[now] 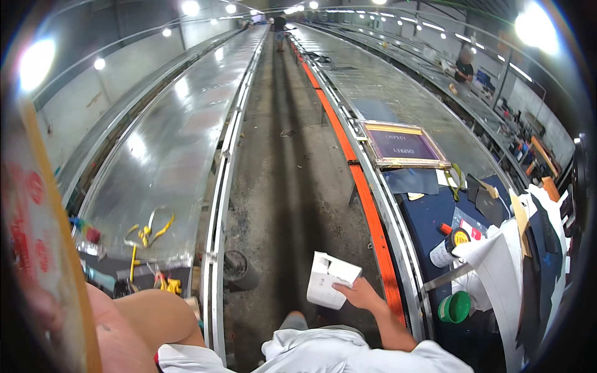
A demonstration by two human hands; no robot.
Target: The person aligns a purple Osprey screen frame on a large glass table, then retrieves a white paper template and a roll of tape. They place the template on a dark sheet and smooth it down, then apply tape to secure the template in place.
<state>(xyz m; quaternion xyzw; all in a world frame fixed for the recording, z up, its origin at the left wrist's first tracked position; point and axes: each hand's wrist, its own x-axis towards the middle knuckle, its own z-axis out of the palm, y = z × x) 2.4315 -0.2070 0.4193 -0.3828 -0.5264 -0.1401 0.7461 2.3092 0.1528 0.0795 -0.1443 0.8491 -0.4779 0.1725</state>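
My right hand is closed on a white folded piece, paper or thin card by its look, with small dark marks and a dark gap near its top. It is held low over the aisle floor. At the far left, a printing screen with a yellowish frame edge and red patterns stands upright close beside me. My left arm bends against it. My left hand shows only as a blur through the screen, its fingers seeming to grip the frame.
Long printing tables flank the aisle; an orange rail edges the right one. A framed screen, a white tub and a green cup lie there. Yellow straps rest left. A dark bucket is underneath. Two people are farther off.
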